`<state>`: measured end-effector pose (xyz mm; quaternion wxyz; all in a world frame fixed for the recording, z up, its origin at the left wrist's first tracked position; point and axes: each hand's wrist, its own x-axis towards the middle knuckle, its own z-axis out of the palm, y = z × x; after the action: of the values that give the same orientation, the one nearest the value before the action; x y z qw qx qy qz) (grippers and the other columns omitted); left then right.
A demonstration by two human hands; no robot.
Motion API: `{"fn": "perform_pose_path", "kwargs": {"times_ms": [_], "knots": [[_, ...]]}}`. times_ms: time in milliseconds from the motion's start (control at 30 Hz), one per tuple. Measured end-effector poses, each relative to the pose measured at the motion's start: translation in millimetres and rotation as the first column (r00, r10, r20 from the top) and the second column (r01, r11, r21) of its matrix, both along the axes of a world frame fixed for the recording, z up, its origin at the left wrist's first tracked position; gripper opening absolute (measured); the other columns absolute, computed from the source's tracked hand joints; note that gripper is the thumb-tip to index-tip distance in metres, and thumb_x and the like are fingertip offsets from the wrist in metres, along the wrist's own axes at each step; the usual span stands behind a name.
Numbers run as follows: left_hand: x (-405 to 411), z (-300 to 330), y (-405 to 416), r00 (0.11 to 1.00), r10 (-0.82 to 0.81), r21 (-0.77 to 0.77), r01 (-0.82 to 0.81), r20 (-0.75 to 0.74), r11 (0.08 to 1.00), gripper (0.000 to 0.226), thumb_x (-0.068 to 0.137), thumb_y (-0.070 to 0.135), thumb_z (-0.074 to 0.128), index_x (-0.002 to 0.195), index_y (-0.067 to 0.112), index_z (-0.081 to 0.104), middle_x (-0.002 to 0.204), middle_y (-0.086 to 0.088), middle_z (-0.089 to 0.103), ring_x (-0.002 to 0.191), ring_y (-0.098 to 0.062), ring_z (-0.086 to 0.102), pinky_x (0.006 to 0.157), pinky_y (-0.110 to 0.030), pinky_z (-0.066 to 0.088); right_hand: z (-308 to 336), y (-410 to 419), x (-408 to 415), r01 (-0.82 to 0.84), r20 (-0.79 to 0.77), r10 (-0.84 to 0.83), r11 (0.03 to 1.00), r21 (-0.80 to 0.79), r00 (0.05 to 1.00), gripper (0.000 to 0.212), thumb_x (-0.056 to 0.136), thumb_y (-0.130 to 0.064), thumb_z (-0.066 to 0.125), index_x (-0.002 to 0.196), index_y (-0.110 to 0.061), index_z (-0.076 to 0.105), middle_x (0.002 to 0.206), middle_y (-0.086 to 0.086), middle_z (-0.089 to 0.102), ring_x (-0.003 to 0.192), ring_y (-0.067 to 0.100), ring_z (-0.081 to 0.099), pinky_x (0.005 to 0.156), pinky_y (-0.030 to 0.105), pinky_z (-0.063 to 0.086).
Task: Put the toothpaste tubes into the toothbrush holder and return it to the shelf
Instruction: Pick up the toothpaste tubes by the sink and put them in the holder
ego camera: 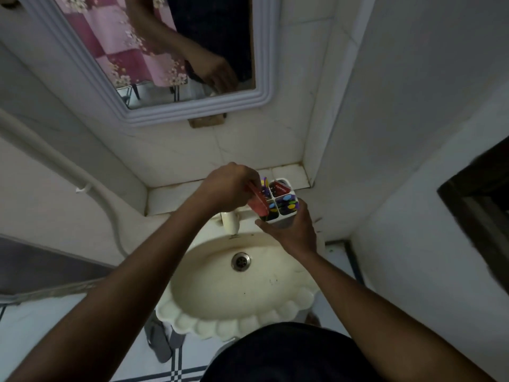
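My right hand [292,228] grips a white toothbrush holder [287,220] from below, holding it above the back of the sink. The holder has four compartments with colourful patterned insides. A red toothpaste tube [280,188] stands in its far compartment. My left hand [228,188] is shut on a second red toothpaste tube [258,203], whose lower end is at the holder's near-left compartment. Toothbrush tips with purple and yellow [264,183] poke up beside my left hand.
A tiled shelf [170,198] runs along the wall behind the cream scalloped sink [237,288]. A white tap [230,220] sits at the sink's back. A framed mirror [154,51] hangs above. White walls close in on the right.
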<state>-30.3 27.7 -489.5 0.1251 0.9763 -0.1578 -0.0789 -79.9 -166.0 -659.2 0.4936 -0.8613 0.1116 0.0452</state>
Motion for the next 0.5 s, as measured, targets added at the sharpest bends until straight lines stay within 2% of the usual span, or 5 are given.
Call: {"fn": "perform_pose_path", "kwargs": {"times_ms": [133,267,333,500], "knots": [[4.0,-18.2,-19.2,0.999,-0.040,0.066,0.042,-0.032,0.997,0.029,0.091,0.012,0.072,0.117,0.021,0.078,0.106,-0.002,0.079,0.098,-0.024,0.073,0.081,-0.041,0.061,-2.0,0.4,2.9,-0.010,0.004,0.010,1.000,-0.010,1.000,0.136,0.050,-0.091,0.092,0.160,-0.035,0.035,0.150,-0.009,0.057,0.133,0.016,0.061,0.099,0.041,0.060],[2.1,-43.7,-35.3,0.987,-0.067,0.141,0.088,-0.148,0.986,0.032,0.094,0.018,0.071,0.125,0.016,0.076,0.116,-0.008,0.075,0.106,-0.028,0.071,0.089,-0.043,0.060,-8.5,-0.2,5.5,-0.046,-0.007,0.046,0.997,0.066,0.999,0.140,0.051,-0.088,0.095,0.160,-0.032,0.028,0.150,-0.005,0.053,0.137,0.020,0.059,0.104,0.046,0.062],[1.1,-50.9,-36.0,0.983,-0.069,0.141,0.093,-0.169,0.986,0.031,0.094,0.021,0.070,0.125,0.017,0.078,0.118,-0.008,0.075,0.109,-0.028,0.071,0.090,-0.042,0.060,-10.8,-1.0,6.5,-0.063,-0.008,0.064,0.992,0.106,0.998,0.143,0.048,-0.083,0.100,0.159,-0.032,0.026,0.151,-0.006,0.054,0.135,0.018,0.061,0.106,0.044,0.061],[5.0,-49.2,-23.6,0.999,-0.019,0.153,0.012,0.041,0.988,0.021,0.098,0.026,0.066,0.112,0.027,0.080,0.114,-0.001,0.077,0.112,-0.026,0.065,0.100,-0.042,0.047,-11.8,-0.3,11.6,-0.058,0.003,0.058,0.989,0.134,0.998,0.139,0.049,-0.066,0.108,0.156,-0.032,0.026,0.152,-0.005,0.057,0.133,0.018,0.064,0.107,0.041,0.061]]}}
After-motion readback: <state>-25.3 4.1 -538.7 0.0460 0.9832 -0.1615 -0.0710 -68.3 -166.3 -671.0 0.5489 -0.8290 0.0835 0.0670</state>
